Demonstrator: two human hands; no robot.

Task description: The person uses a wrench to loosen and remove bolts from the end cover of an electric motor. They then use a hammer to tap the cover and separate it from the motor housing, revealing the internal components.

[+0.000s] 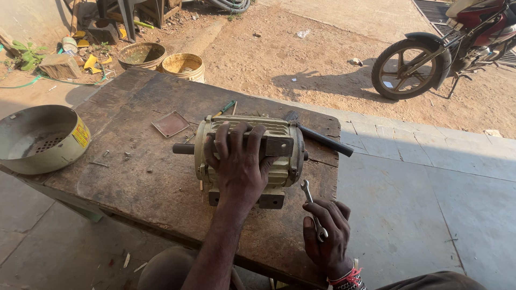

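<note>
1. Holding the cream electric motor (252,156) steady was the key bit here, I'd say: press it flat so it couldn't roll while the wrench worked.
2. Left hand (236,161) lay spread wide over the motor's top, fingers draped across the fins, forearm reaching straight in.
3. Right hand (327,236) sat just beside the motor's end, closed around a small combination wrench (313,209), jaw end pointing up.
4. Motor rested mid surface (150,182), under that left palm.
</note>
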